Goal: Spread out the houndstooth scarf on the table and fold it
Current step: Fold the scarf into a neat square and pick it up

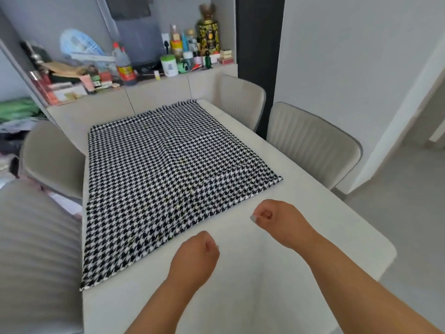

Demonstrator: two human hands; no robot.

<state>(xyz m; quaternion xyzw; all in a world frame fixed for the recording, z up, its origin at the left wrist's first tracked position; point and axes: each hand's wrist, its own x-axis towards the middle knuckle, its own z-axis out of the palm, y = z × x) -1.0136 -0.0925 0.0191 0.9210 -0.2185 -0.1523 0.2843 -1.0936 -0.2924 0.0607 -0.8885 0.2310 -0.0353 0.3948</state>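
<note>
Head view: both hands' fingers [261, 214] curled shut — empty, beside scarf [168, 172].

Scarf [168, 179]: black-and-white houndstooth check all over; a few faint yellowish flecks near the middle. Table [265, 285]: plain off-white, no pattern. Chairs [310, 143]: pale beige, vertical ribbing on the backs. Wall [349, 56]: light grey. Pillar [257, 44] behind the far chair: black. Shelf items: bottle [125, 68] dark with red label and red cap; tall canister [208, 36] black with gold ornament; jar [169, 65] white with green lid; fan [77, 45] pale blue.
</note>
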